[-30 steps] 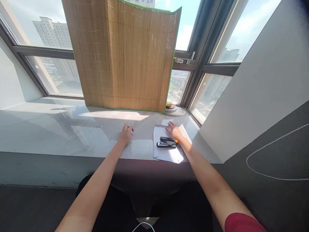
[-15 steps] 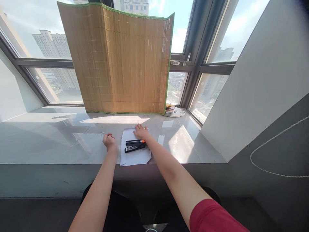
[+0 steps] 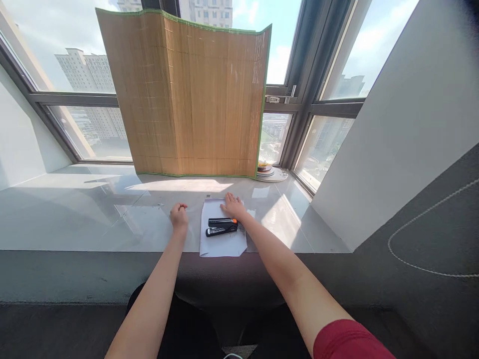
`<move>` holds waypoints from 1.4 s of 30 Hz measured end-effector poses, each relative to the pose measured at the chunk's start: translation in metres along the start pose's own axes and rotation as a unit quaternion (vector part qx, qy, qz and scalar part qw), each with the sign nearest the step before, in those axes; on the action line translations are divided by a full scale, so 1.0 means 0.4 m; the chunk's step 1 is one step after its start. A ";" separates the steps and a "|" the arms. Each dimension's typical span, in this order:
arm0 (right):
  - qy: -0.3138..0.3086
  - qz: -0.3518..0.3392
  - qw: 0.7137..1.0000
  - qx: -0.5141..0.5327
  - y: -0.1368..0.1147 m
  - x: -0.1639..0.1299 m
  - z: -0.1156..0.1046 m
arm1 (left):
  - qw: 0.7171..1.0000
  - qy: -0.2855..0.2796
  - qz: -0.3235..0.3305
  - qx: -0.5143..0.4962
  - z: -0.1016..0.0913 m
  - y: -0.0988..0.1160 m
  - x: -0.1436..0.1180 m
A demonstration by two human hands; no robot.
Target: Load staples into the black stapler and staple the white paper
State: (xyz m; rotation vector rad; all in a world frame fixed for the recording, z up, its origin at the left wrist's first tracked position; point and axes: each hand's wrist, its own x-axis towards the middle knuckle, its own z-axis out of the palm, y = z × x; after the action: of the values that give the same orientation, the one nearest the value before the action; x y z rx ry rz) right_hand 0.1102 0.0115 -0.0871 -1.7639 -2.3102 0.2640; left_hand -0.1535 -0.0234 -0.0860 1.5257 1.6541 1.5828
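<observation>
A black stapler [image 3: 221, 227] with an orange patch at its right end lies on white paper [image 3: 223, 248] at the front of the window sill. My right hand [image 3: 232, 206] rests flat on the paper's upper right part, fingers stretched out, just above the stapler. To the left of the paper, my left hand [image 3: 178, 216] is closed and apart from the sheet. Whatever is inside its curled fingers, if anything, is hidden.
Tiny light bits [image 3: 160, 205] lie on the pale tiled sill [image 3: 86, 219]. Behind stands a bamboo mat [image 3: 209, 99] with green edging, leaning against the window. A stack of round plates or discs [image 3: 266, 171] sits at its right foot. A beaded cord [image 3: 411, 214] hangs at right.
The paper, with the stapler on it, has slid to the right along with my right hand. My left hand has also shifted right and stays closed.
</observation>
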 end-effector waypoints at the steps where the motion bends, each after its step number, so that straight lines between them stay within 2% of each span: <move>1: 0.002 0.009 1.000 -0.001 0.028 -0.014 -0.009 | 1.000 -0.005 0.015 0.019 0.009 0.009 -0.005; 3: 0.008 0.025 1.000 -0.002 0.078 -0.042 -0.027 | 0.997 -0.031 0.061 0.043 0.037 0.035 -0.019; 7: 0.017 0.046 0.999 0.003 0.129 -0.074 -0.048 | 0.960 -0.194 0.198 0.033 0.122 0.086 -0.064; 9: 0.027 0.056 0.998 0.009 0.131 -0.076 -0.048 | 0.939 -0.261 0.224 0.015 0.168 0.098 -0.084; 11: 0.041 0.071 0.997 0.016 0.127 -0.072 -0.046 | 0.928 -0.293 0.228 0.029 0.205 0.100 -0.097; 16: 0.095 0.064 0.991 0.076 0.129 -0.074 -0.062 | 0.919 -0.301 0.234 0.103 0.241 0.078 -0.104; 20: 0.195 -0.001 0.952 0.235 0.162 -0.130 -0.095 | 0.919 -0.292 0.234 0.124 0.245 0.070 -0.106; 22: 0.175 -0.064 0.930 0.316 0.180 -0.175 -0.109 | 0.920 -0.287 0.234 0.129 0.247 0.070 -0.108; 24: 0.116 -0.147 0.920 0.344 0.190 -0.219 -0.117 | 0.922 -0.280 0.234 0.128 0.249 0.070 -0.108; 27: 0.049 -0.251 0.921 0.294 0.185 -0.263 -0.119 | 0.923 -0.283 0.226 0.130 0.248 0.071 -0.109; 29: 0.048 -0.277 0.921 0.269 0.173 -0.272 -0.114 | 0.922 -0.290 0.216 0.138 0.245 0.072 -0.108; 32: 0.094 -0.258 0.919 0.282 0.164 -0.266 -0.103 | 0.920 -0.302 0.205 0.144 0.240 0.074 -0.104; 37: 0.178 -0.164 0.922 0.302 0.181 -0.245 -0.094 | 0.912 -0.317 0.223 0.136 0.238 0.074 -0.097; 39: 0.195 -0.126 0.922 0.309 0.190 -0.238 -0.090 | 0.914 -0.302 0.236 0.135 0.238 0.071 -0.099; 42: 0.187 -0.084 0.926 0.316 0.198 -0.229 -0.082 | 0.916 -0.293 0.243 0.129 0.238 0.069 -0.103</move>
State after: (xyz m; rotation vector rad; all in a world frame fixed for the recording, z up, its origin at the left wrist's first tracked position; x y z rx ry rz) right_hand 0.2160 -0.0560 -0.0833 -1.1681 -1.8076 0.5206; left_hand -0.0478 -0.0220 -0.1053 2.3998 1.2210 0.9472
